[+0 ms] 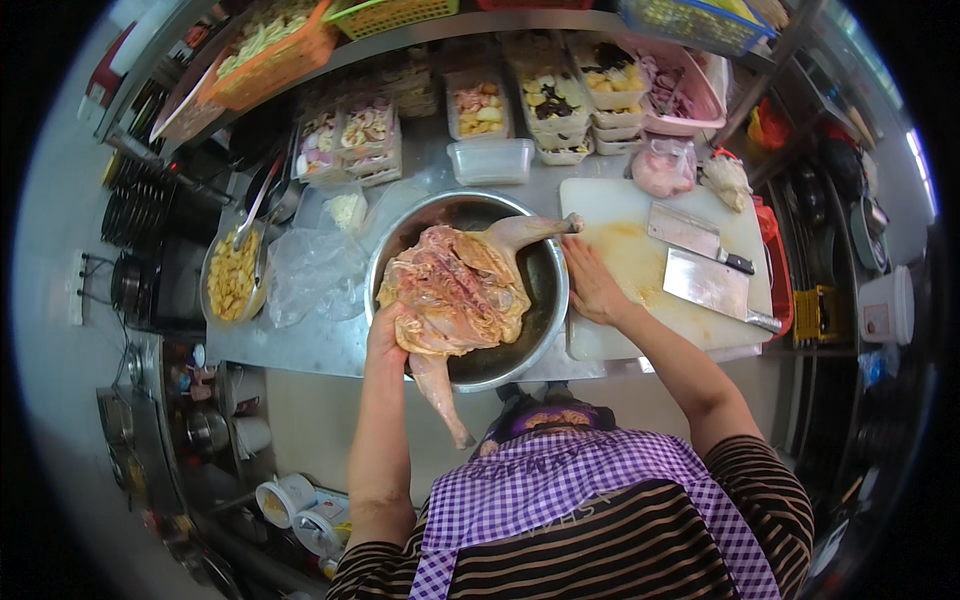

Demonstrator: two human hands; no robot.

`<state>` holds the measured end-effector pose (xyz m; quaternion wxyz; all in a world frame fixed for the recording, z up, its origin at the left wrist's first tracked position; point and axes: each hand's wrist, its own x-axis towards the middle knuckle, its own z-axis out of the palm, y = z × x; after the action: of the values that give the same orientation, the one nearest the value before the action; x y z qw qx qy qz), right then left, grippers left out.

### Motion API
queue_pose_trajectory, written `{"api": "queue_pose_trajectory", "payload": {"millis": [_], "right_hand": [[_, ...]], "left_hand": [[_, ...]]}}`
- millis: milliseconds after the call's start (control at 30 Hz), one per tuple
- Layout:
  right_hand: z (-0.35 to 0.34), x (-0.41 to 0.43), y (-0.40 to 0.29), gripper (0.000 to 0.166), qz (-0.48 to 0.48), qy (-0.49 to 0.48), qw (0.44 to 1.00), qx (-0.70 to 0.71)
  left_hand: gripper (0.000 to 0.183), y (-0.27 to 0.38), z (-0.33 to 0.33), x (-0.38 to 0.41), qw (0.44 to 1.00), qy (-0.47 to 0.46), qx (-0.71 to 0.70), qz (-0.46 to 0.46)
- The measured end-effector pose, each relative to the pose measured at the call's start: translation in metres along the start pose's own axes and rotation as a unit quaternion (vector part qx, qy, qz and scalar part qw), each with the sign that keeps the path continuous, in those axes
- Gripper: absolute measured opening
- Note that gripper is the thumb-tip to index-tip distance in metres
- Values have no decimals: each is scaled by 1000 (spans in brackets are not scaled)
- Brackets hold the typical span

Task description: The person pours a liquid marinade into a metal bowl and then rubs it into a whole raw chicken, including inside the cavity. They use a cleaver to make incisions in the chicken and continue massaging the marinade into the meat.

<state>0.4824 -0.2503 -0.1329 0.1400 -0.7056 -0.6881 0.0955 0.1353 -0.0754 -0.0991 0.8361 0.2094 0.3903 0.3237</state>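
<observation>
A raw, split-open whole chicken (457, 296) lies over a round stainless steel bowl (544, 330), its reddish inner side facing up. One leg (442, 394) hangs over the near rim, and the other reaches past the right rim. My left hand (386, 334) grips the bird at its left edge; some fingers are hidden beneath the meat. Beside the bowl's right rim, my right hand (596, 281) has its fingers extended and holds nothing, over the left edge of a white cutting board (600, 202). Whether it touches the bowl is hard to tell.
Two cleavers (682, 225) (705, 281) lie on the board. A bagged lump of pink meat (664, 169) sits behind them. Stacked plastic tubs (555, 105) line the back. At left are a clear plastic bag (315, 274) and a container of yellow chunks (232, 274). A shelf with baskets (397, 19) overhangs the back.
</observation>
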Motion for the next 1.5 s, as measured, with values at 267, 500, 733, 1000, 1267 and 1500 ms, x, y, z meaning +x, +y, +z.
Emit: {"api": "queue_pose_trajectory", "payload": {"millis": [267,500,733,1000,1267,1500], "right_hand": [[-51,52,-89,38,-210,49,966,142],[-26,133,-104,40,-127,-95,962,-222],[-14,169,-110,42,-45,-401,892,-203],[-1,204,-46,44,-179,-244,950,73],[22,180,-49,35,-335,-384,860,-2],[-36,139,-79,68,1,-334,888,316]], "left_hand": [[58,-24,19,8,988,32,121,89],[83,-32,15,17,915,152,348,133],[54,-18,16,20,929,141,317,124],[49,30,59,-65,935,91,326,107],[46,39,37,-44,897,135,406,112],[49,71,85,-66,950,61,280,122]]}}
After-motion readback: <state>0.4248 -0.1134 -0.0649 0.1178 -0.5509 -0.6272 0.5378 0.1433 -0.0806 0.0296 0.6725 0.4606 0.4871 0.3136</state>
